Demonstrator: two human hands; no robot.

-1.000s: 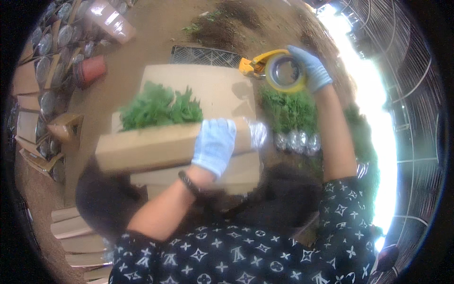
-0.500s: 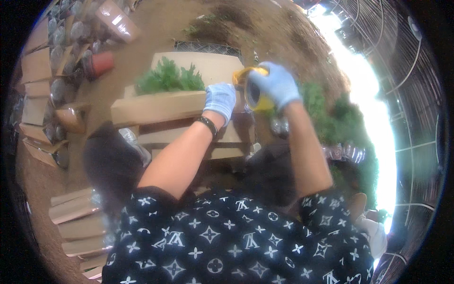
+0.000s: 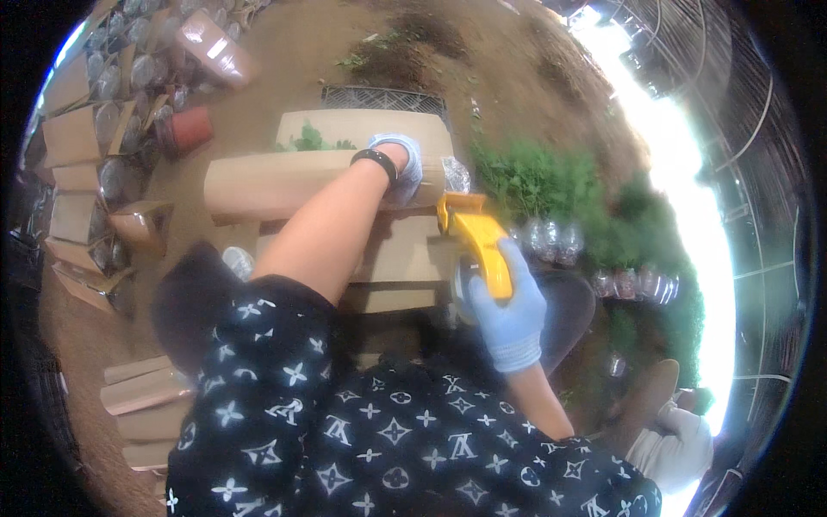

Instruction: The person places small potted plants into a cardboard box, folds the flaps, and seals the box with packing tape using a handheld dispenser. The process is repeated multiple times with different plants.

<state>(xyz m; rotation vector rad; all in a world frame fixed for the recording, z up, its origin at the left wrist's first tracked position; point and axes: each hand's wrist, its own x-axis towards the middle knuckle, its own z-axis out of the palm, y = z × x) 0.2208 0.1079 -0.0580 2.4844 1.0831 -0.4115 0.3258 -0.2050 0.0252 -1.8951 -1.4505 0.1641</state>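
Yellow plastic fills the right hand (image 3: 510,317): its gloved fingers are clenched round the handle of a tape gun (image 3: 476,243), whose nose touches the right end of a cardboard box (image 3: 284,183). The left hand (image 3: 401,165), gloved too and with a black band at the wrist, lies flat on the box's closed top flap near that same end, pressing rather than gripping. The box rests on a stack of flat cardboard (image 3: 405,258) in front of the person; a second box (image 3: 362,129) behind it stands open, with green sprigs (image 3: 312,140) showing inside.

Judged from this, the step in hand is sealing the flap. The next move would call for the left hand to keep the flap down while the gun is drawn along the seam in one steady pull.

Counted: two boxes at the hands, one tape gun, two gloved hands. One terracotta pot (image 3: 188,129) stands on the dirt floor to the left, near further cartons stacked along the left edge, too many and too blurred to count.
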